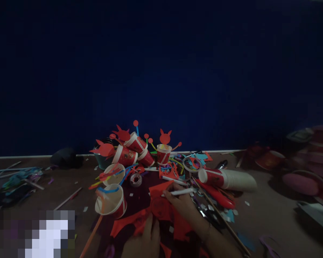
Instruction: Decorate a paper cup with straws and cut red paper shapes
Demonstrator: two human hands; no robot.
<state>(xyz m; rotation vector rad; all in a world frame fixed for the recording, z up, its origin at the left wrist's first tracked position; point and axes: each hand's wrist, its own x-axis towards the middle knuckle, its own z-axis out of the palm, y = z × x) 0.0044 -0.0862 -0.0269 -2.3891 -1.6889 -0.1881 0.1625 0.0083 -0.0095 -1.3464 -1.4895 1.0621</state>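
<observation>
My right hand (179,202) pinches a white marker pen (183,192), its tip at a sheet of red paper (161,207). Faint round outlines show on that paper. My left hand (148,233) lies with its fingers on the lower edge of the red paper, holding nothing. Cut red paper scraps (131,220) spread around both hands. Left of them stands a paper cup (111,200) with straws in it. A roll of tape (136,180) lies behind the cup.
Decorated red cups (164,154) with paper heads and straw arms stand and lean at the back. Stacked paper cups (226,179) lie on the right, near scissors (212,216) and a thin stick (223,220). A dark blue wall (161,71) rises behind.
</observation>
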